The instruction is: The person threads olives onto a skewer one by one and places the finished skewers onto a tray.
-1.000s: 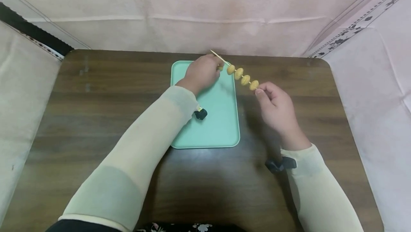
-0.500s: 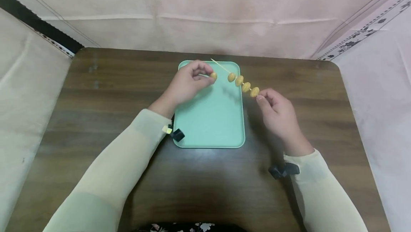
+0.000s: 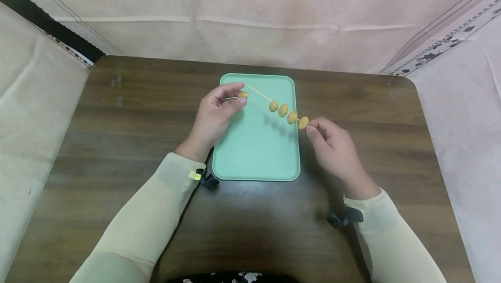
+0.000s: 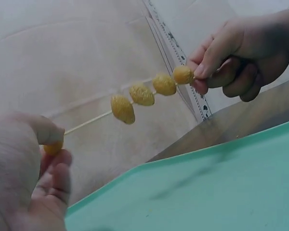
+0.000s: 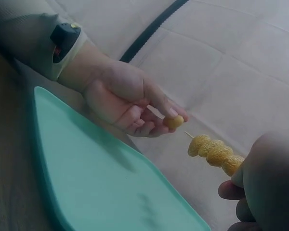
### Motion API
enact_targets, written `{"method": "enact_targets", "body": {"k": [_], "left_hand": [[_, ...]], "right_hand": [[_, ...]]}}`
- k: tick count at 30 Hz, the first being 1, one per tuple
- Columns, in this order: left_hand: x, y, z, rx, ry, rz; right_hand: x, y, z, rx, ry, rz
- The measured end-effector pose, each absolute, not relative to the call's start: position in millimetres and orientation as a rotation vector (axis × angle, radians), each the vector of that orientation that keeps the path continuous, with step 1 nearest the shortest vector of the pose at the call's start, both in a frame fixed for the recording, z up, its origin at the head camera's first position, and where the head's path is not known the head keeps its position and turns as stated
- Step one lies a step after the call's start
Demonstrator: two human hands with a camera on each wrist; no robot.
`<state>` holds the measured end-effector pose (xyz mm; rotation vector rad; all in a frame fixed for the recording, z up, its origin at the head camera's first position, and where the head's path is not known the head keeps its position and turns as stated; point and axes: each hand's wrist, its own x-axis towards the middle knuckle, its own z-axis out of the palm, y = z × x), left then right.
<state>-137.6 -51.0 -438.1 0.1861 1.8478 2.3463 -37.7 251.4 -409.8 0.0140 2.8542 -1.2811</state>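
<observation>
In the head view my right hand [image 3: 334,154] pinches the near end of a thin wooden skewer [image 3: 259,93]. Several small, yellow, wrinkled balls [image 3: 283,110] are threaded along it, next to those fingertips. The skewer's far part is bare and slants up to the left above the tray. My left hand [image 3: 209,120] pinches a loose ball of the same kind [image 3: 243,94] between thumb and fingers, close to the bare tip. From the right wrist view, a small gap shows between this ball [image 5: 173,121] and the skewer tip [image 5: 189,134].
Under both hands lies a mint-green rectangular tray [image 3: 256,154] on a dark wooden table [image 3: 254,231]. Pale cloth [image 3: 242,13] hangs behind the table and at its sides. A black wrist device [image 3: 209,181] sits at the left cuff, another [image 3: 344,218] at the right.
My left hand has drawn back from the tray's far end, leftward and nearer to me, holding the loose ball. The right hand has lowered the skewer slightly and shifted it a little left.
</observation>
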Motion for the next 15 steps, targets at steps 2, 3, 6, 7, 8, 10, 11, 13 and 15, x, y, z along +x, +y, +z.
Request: {"method": "enact_targets", "body": {"k": [2,3,6,7,8,10,11,13,15], "left_hand": [[-139.6,-51.8,-441.5,0.164,1.875,2.387],[-140.6,-52.1,-443.0,0.146,1.881,2.408],[-142.8,-53.7,-446.8,0.082,1.928,2.439],[-143.3,-54.3,-447.9,0.067,1.945,2.442],[-143.9,-54.9,-448.8,0.052,1.964,2.442],[-144.2,-56.2,-449.9,0.032,1.999,2.433],[-144.3,-56.8,-450.3,0.03,2.005,2.432],[-144.2,-57.7,-451.1,0.033,2.0,2.437],[-143.7,-58.4,-451.4,0.048,1.991,2.447]], "right_hand": [[-37.0,250.9,-410.8,0.0,2.862,-1.281],[-36.6,250.7,-411.1,-0.01,2.862,-1.283],[-36.0,249.5,-412.1,-0.056,2.856,-1.299],[-35.8,248.9,-412.3,-0.077,2.854,-1.301],[-35.7,248.5,-412.5,-0.096,2.851,-1.306],[-35.6,247.4,-412.8,-0.125,2.844,-1.311],[-35.4,246.9,-412.8,-0.135,2.841,-1.31],[-35.2,245.9,-413.0,-0.147,2.84,-1.308],[-35.2,244.8,-413.0,-0.154,2.836,-1.311]]}}
